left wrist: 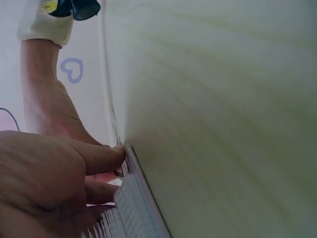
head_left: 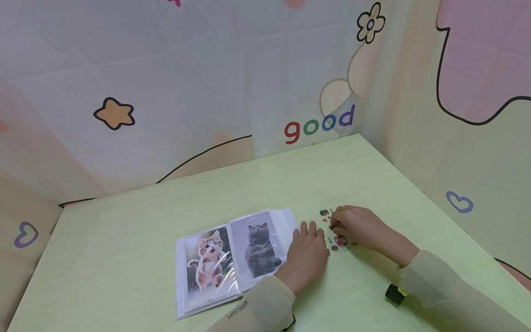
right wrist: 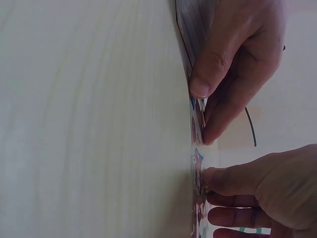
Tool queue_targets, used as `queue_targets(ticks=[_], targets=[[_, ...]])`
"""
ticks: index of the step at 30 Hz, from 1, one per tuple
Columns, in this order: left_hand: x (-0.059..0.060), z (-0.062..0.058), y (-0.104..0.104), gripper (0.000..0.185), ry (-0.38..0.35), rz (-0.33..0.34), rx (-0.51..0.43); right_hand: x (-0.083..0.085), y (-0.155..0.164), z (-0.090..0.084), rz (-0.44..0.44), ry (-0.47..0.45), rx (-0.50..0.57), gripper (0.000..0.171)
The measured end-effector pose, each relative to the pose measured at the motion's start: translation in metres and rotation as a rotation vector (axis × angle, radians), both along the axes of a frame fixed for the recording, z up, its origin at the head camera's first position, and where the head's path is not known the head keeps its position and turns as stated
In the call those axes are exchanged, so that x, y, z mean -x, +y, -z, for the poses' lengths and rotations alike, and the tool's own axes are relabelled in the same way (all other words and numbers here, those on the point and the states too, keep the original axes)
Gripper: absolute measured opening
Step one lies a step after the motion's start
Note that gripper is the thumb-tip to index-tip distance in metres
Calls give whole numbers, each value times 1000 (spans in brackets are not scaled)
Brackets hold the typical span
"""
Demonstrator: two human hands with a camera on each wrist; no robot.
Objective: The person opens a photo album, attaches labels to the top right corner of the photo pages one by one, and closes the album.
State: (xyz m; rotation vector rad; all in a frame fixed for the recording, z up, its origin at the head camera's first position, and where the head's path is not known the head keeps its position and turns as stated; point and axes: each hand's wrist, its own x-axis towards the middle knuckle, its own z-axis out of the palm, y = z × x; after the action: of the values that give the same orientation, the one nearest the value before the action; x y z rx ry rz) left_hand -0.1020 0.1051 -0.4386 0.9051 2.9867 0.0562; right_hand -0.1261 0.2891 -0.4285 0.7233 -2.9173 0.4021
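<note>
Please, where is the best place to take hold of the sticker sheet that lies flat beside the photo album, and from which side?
Probably at its far right edge. The sticker sheet lies thin and flat on the table, with the left hand pressing near its album side. The right hand could lift that free edge with a fingertip, then pinch it.

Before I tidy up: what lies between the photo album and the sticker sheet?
In the head view, only the left hand, resting flat, lies between the photo album and sticker sheet.
</note>
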Motion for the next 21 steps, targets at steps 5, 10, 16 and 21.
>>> queue_targets(ticks=[5,10,16,21], targets=[[-2,-1,0,44,19,11,30,-1,0,1,-18,60,2,18],[-2,-3,0,46,13,14,42,-2,2,2,-19,94,19,18],[0,-3,0,46,8,19,48,-4,5,-2,-7,49,75,16],[0,-6,-1,44,15,20,29,-4,9,-7,30,-57,157,12]])
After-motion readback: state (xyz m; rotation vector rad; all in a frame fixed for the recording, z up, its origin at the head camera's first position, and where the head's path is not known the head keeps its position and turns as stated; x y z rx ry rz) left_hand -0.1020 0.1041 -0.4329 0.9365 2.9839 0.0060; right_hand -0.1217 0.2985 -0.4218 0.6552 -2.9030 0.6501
